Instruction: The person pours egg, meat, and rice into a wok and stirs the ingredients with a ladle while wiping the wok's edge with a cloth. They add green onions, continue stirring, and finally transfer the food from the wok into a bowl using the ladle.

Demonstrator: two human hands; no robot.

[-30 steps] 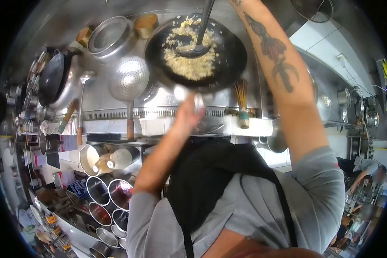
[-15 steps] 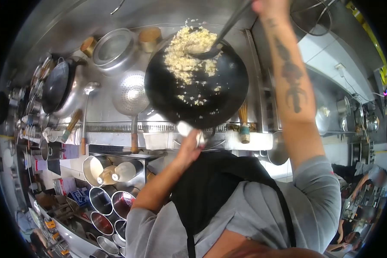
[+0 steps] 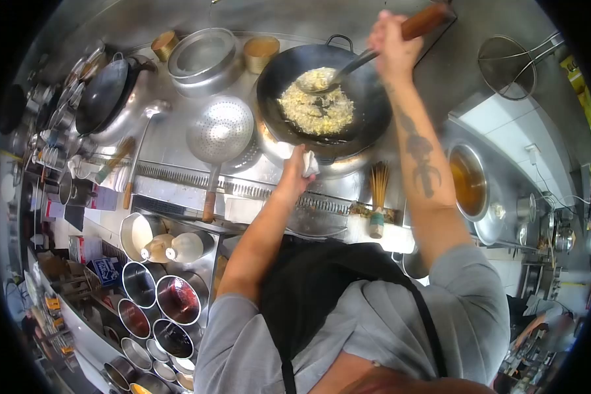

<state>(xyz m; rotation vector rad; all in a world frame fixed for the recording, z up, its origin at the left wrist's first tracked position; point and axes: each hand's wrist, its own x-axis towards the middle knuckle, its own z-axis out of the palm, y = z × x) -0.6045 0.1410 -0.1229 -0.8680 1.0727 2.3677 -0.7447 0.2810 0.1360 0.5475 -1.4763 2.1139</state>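
Observation:
A black two-eared wok (image 3: 369, 121) sits on the stove, with pale yellow rice and bits of egg (image 3: 318, 113) gathered in a round mass in its middle. My right hand (image 3: 395, 49) is closed around the ladle (image 3: 358, 64) near its wooden handle end. The ladle's bowl rests in the far part of the rice, with some grains in it. At the wok's near rim, my left hand (image 3: 295, 174) is closed on a folded white cloth (image 3: 309, 164). The cloth and fingers hide whatever part of the near ear they cover.
Left of the wok lie a perforated skimmer (image 3: 220, 128), a long ladle (image 3: 140, 151) and a lidded metal pot (image 3: 203, 62). A bamboo brush (image 3: 377, 197) stands at the stove's front edge. Several sauce pots (image 3: 178, 299) are at lower left; a wire strainer (image 3: 507, 67) hangs right.
The wok has gone from tilted, with rice strewn up its far side, to flatter with the rice gathered. My right hand and ladle have come lower in view; the camera view has shifted.

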